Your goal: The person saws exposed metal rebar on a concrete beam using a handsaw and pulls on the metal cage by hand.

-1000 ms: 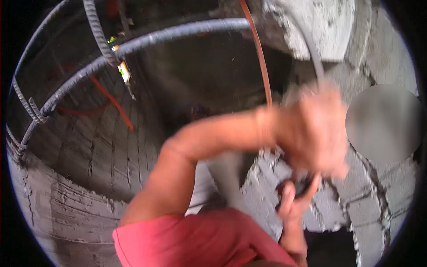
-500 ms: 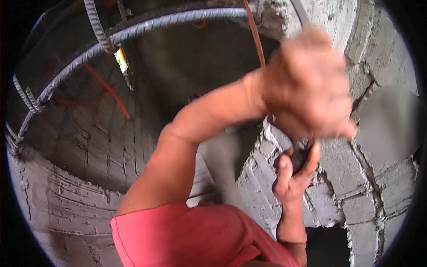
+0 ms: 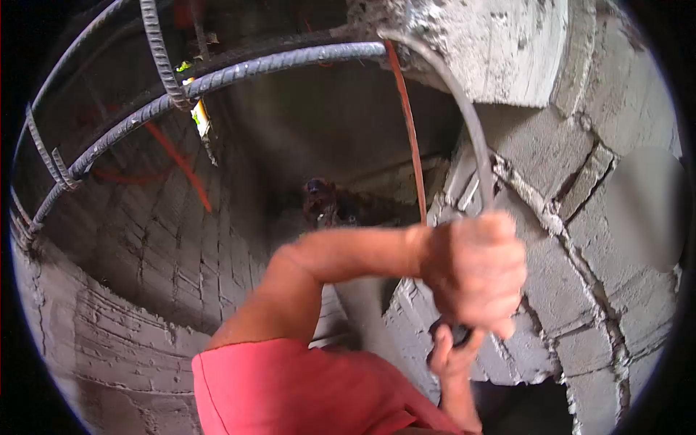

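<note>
My left hand makes a fist around a curved grey bar, which rises from the fist and bends left to a lighter tip against the rough concrete. Just below, my right hand has thumb and fingers closed around a dark rounded thing, mostly covered by the left fist. Its kind cannot be made out. The left forearm crosses in front of me from a red sleeve. Grey block wall with ragged mortar joints lies behind both hands.
Ribbed rebar arches across the upper left, with an upright rebar meeting it. A reddish strip hangs beside the bar. An orange strip shows farther left. Below the block wall, right of my right arm, is a dark opening.
Both hands have moved down and a little left. The left fist has dropped most, and far more of the curved bar now shows above it.
</note>
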Motion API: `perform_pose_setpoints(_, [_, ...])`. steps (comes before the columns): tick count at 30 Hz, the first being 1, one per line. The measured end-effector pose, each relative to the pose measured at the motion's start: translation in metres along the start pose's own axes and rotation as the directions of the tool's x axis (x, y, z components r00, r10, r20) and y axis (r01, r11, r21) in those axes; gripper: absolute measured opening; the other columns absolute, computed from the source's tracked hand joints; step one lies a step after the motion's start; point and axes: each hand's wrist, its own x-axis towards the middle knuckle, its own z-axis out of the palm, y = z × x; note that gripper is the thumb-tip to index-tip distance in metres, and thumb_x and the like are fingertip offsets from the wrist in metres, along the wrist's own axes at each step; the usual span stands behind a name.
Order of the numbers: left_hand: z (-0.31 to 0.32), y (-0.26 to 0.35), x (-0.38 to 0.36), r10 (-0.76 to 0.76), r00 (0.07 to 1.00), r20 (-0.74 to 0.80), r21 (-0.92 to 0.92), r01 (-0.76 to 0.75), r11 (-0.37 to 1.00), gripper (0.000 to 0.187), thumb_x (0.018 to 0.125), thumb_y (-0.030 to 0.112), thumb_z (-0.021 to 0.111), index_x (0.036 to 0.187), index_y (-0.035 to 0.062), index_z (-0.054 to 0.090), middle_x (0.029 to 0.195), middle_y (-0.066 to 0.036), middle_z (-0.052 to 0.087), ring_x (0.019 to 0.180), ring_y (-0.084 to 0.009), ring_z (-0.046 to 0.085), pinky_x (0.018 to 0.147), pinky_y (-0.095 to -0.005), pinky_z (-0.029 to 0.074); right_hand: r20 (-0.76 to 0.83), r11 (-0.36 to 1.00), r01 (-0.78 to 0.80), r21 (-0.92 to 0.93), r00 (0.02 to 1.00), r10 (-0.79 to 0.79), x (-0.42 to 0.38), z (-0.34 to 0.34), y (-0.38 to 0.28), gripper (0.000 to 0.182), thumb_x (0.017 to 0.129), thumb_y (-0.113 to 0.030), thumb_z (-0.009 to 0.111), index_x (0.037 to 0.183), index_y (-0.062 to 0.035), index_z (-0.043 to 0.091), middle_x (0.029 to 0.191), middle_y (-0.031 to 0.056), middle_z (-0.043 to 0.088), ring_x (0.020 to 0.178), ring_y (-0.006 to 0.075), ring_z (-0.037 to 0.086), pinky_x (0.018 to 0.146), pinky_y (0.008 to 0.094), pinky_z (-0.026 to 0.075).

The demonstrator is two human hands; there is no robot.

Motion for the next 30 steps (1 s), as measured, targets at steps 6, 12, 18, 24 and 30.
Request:
perform_pose_setpoints(6, [-0.040,-0.073,0.033,0.049,0.998,0.050,0.070,-0.052,0.996,0.047,0.080,0.046,0.068,0.057,0.0184,0.038,0.061,0.003,0.036,0.055,-0.0172,0.041,0.057,-0.0367,0.032,-0.015,0.965,-0.137,0.224,0.989,0.144,0.052,0.027,0.004,0.077,0.099,0.000,0.053,0.160,-0.0068,0.006,0.093,0.0087,0.060,0.069,0.0131,0.055,0.063,0.0272,0.047])
perform_pose_setpoints(12, [-0.011,-0.011,0.002,-0.032,0.999,-0.033,-0.025,0.031,0.999,0.044,0.078,0.040,0.066,0.056,0.0176,0.036,0.061,0.003,0.034,0.056,-0.0175,0.039,0.057,-0.0386,0.033,0.047,0.993,-0.110,0.042,0.993,0.108,-0.007,0.022,0.006,0.079,0.098,0.002,0.049,0.161,-0.0085,0.002,0.101,0.0124,0.058,0.067,0.0144,0.053,0.062,0.0264,0.047])
perform_pose_setpoints(18, [-0.024,-0.080,0.028,0.099,0.991,-0.092,0.078,-0.092,0.993,0.043,0.065,0.044,0.069,0.054,0.0177,0.037,0.058,0.003,0.035,0.054,-0.0178,0.040,0.055,-0.0386,0.032,0.012,0.983,-0.119,0.142,0.993,0.119,0.054,0.020,0.002,0.082,0.098,0.001,0.050,0.162,-0.0086,-0.001,0.107,0.0129,0.058,0.073,0.0124,0.052,0.064,0.0267,0.048])
perform_pose_setpoints(24, [-0.005,0.002,0.002,-0.057,0.998,0.031,-0.044,0.058,0.997,0.035,0.057,0.039,0.062,0.053,0.0168,0.035,0.057,0.002,0.036,0.055,-0.0185,0.040,0.055,-0.0368,0.033,0.084,0.988,-0.139,-0.073,0.986,0.145,-0.012,-0.002,-0.005,0.082,0.098,-0.001,0.054,0.159,-0.0039,0.000,0.114,0.0141,0.057,0.084,0.0158,0.057,0.073,0.0293,0.050])
perform_pose_setpoints(30, [-0.016,-0.085,0.033,0.090,0.973,-0.214,0.088,-0.073,0.993,0.043,0.068,0.044,0.070,0.053,0.0197,0.039,0.057,0.004,0.035,0.052,-0.0163,0.039,0.054,-0.0372,0.033,-0.007,0.969,-0.177,0.173,0.984,0.181,0.042,0.015,0.009,0.075,0.099,-0.002,0.054,0.161,-0.0063,0.011,0.109,0.0116,0.059,0.076,0.0141,0.056,0.069,0.0298,0.050])
